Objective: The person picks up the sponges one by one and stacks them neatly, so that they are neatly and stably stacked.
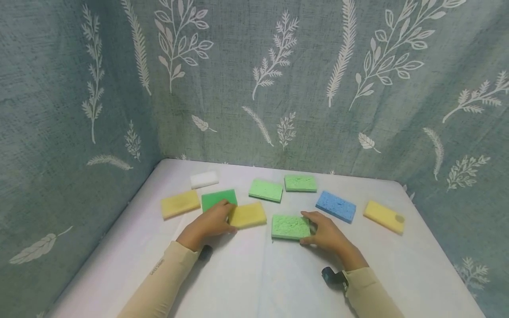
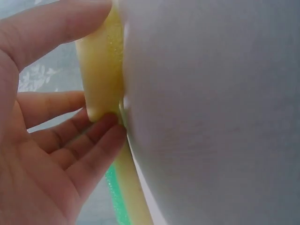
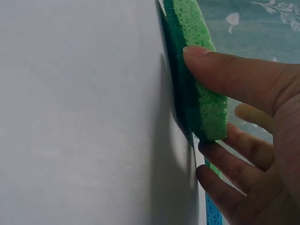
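Thumb and fingers of my left hand (image 1: pixel 214 218) close about the left end of a yellow sponge (image 1: pixel 248 215), gripping it by its edges. In the left wrist view the thumb lies along one side of that yellow sponge (image 2: pixel 101 70), fingertips at its end. My right hand (image 1: pixel 328 234) grips the right end of a light green sponge (image 1: pixel 289 226), thumb on the near edge and index finger on the far one. A dark green scrubbing layer (image 3: pixel 180 79) shows under the sponge in the right wrist view. Both sponges lie flat, a small gap between them.
Behind the left hand are a dark green sponge (image 1: pixel 218 198), a yellow sponge (image 1: pixel 180 204) and a white sponge (image 1: pixel 204 179). Two light green sponges, one left (image 1: pixel 265 190) and one right (image 1: pixel 300 183), lie farther back. Rightward are a blue sponge (image 1: pixel 336 206) and a yellow sponge (image 1: pixel 381 216).
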Tool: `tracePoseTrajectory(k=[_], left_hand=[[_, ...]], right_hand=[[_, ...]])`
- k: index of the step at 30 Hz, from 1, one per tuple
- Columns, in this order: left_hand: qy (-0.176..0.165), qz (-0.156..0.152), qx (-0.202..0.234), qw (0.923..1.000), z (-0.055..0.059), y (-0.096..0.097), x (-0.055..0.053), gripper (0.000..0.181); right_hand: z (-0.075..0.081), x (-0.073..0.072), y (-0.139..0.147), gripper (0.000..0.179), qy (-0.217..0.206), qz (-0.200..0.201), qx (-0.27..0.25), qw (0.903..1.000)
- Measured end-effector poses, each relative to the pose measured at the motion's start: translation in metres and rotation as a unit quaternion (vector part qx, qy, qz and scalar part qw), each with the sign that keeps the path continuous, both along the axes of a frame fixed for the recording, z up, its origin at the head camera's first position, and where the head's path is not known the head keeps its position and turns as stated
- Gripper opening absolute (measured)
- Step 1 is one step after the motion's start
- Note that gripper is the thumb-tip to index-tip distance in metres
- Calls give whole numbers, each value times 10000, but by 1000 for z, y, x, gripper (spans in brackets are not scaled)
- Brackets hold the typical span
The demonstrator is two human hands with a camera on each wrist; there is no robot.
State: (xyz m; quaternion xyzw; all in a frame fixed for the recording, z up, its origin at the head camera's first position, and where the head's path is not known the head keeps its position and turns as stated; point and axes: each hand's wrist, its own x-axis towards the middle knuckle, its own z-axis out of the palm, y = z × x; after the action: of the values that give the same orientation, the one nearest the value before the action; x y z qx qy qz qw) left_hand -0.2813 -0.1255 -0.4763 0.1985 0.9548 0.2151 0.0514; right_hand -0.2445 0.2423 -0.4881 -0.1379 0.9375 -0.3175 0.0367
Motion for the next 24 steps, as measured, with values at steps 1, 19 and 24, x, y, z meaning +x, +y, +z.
tracePoseTrajectory(k=[1,19,24], left_hand=[[-12,26,11,10000,0,0,0,77],[569,-504,496,9959,10,5,-3,71],[635,-788,566,9933,14,8,-4,69]], right_hand=[[0,1,-1,91,26,9,37,10000],[-6,10,-3,92,118,151,181,9997],[-9,13,-1,89,88,29,-44,9999]])
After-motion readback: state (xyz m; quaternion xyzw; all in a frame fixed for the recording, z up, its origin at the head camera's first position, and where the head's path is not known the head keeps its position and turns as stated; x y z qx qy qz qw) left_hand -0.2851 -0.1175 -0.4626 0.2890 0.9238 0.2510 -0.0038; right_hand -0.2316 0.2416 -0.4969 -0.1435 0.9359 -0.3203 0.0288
